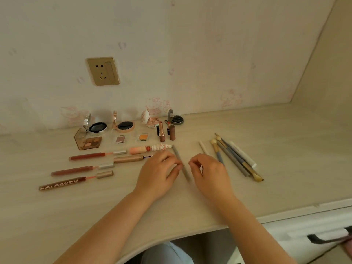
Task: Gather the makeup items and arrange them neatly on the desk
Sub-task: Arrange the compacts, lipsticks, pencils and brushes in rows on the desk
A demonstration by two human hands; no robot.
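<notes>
Left fingers (176, 164) curled against the grey pencil (181, 162); right fingers (193, 164) loosely curled beside it

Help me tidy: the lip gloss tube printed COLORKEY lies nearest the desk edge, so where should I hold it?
Probably pinch the dark brown lip gloss tube mid-barrel from above, thumb and finger across its width. It lies flat with bare desk on its near side.
</notes>
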